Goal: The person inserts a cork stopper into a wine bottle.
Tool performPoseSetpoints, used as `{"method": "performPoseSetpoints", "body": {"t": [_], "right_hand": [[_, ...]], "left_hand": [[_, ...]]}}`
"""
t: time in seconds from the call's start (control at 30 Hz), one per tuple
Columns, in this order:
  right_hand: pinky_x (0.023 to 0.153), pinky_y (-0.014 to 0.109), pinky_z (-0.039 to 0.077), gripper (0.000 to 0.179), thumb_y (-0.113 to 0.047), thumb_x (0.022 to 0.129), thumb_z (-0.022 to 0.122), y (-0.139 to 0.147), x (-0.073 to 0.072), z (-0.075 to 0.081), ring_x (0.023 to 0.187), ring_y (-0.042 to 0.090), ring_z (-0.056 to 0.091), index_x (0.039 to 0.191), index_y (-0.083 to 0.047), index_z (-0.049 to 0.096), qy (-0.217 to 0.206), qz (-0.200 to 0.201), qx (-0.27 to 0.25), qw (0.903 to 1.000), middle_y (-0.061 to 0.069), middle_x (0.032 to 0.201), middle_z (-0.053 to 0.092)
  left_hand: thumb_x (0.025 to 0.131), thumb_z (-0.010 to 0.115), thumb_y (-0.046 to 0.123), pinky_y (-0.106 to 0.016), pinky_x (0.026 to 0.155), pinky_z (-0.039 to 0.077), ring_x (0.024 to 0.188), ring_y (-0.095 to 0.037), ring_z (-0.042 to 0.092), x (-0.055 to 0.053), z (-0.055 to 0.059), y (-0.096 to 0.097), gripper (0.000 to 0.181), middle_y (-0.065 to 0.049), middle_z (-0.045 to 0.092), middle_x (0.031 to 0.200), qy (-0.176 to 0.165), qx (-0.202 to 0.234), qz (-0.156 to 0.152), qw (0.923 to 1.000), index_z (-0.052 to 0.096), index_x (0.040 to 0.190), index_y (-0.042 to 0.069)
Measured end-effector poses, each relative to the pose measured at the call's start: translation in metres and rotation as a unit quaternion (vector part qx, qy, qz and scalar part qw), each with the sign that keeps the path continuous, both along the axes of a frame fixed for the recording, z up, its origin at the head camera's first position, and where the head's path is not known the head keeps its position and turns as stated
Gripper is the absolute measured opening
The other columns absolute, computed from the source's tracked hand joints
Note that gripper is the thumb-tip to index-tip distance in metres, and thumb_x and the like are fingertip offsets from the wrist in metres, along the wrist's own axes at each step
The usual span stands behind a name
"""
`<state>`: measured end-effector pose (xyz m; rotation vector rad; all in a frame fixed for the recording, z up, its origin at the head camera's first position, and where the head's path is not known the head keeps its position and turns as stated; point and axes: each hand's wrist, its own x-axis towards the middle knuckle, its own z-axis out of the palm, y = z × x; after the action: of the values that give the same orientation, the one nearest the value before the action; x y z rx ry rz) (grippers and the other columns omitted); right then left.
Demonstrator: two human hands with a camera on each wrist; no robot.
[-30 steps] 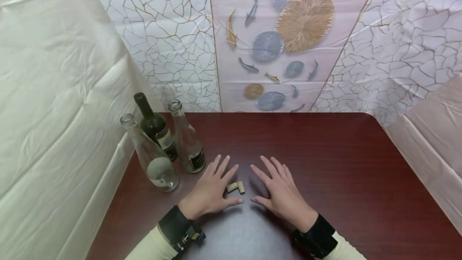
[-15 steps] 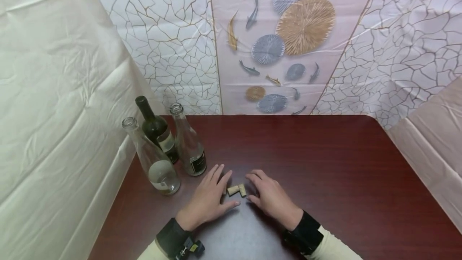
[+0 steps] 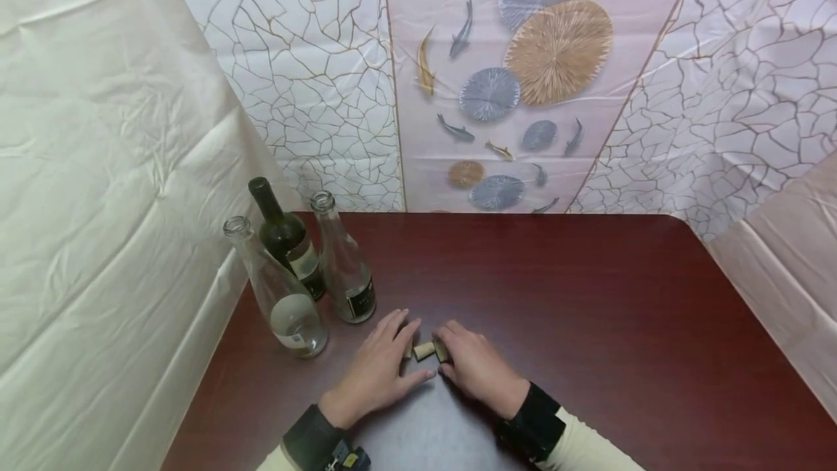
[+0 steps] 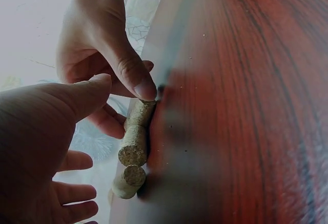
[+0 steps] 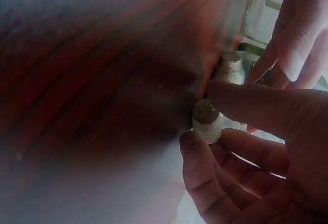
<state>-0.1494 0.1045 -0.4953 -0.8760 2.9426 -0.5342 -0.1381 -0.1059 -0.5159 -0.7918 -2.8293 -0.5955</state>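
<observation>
Three corks lie in a short row on the dark red table [image 3: 556, 296], between the two hands. My right hand [image 3: 482, 368] pinches the rightmost cork [image 3: 441, 350] between thumb and fingers; in the right wrist view this cork [image 5: 207, 124] shows end-on between them. The middle cork [image 3: 424, 351] lies against it. Partly hidden by my left hand [image 3: 369, 373] is the third cork [image 4: 129, 182]. My left hand stays just left of the row, fingers extended and thumb apart, holding nothing.
Three bottles stand at the left of the table: a clear one with a pale label [image 3: 288, 315], a dark green wine bottle [image 3: 282, 237] and a clear one with a black label [image 3: 345, 267]. Pale cloth [image 3: 131, 238] hangs along the left and patterned cloth [image 3: 490, 93] behind.
My right hand has moved left and down to the corks, its spread fingers closing on the rightmost one. My left hand has moved slightly nearer the body, uncovering part of the third cork.
</observation>
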Motion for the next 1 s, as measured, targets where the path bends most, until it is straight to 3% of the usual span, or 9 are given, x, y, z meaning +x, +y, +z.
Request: {"method": "performPoseSetpoints", "body": {"t": [0.17,0.5,0.8,1.0], "right_hand": [[0.069,0.033,0.053,0.038,-0.017,0.083,0.076,0.001,0.0,-0.004,0.082,0.012,0.058,0.118,-0.012,0.062,-0.016,-0.005,-0.009,0.9998,0.0,0.102,0.059],[0.068,0.034,0.054,0.034,-0.016,0.08,0.079,0.0,-0.003,-0.004,0.081,0.012,0.059,0.11,-0.011,0.064,0.024,-0.007,-0.026,0.9993,-0.002,0.098,0.06],[0.074,0.036,0.056,0.034,-0.015,0.08,0.078,0.005,-0.002,0.001,0.086,0.014,0.062,0.111,-0.011,0.065,0.02,-0.014,-0.042,0.9988,-0.002,0.101,0.062],[0.075,0.036,0.057,0.035,-0.015,0.081,0.077,0.009,0.0,0.01,0.091,0.016,0.064,0.114,-0.011,0.065,0.016,-0.025,-0.055,0.998,0.001,0.105,0.064]], "left_hand": [[0.086,0.055,0.068,-0.052,0.111,0.035,0.142,-0.034,0.032,0.002,-0.003,0.0,0.087,-0.018,0.038,0.154,-0.003,0.004,-0.005,1.0,0.042,0.149,0.01],[0.084,0.058,0.068,-0.05,0.11,0.037,0.142,-0.033,0.032,0.001,0.001,0.001,0.087,-0.019,0.039,0.153,0.006,0.017,0.005,0.9998,0.044,0.147,0.01],[0.087,0.057,0.066,-0.049,0.105,0.043,0.141,-0.031,0.034,0.002,0.004,0.005,0.084,-0.017,0.041,0.152,0.006,0.024,0.016,0.9996,0.043,0.147,0.01],[0.089,0.054,0.065,-0.05,0.103,0.044,0.138,-0.031,0.038,0.006,0.005,0.008,0.082,-0.016,0.042,0.15,-0.003,0.056,0.013,0.9983,0.044,0.147,0.009]]}}
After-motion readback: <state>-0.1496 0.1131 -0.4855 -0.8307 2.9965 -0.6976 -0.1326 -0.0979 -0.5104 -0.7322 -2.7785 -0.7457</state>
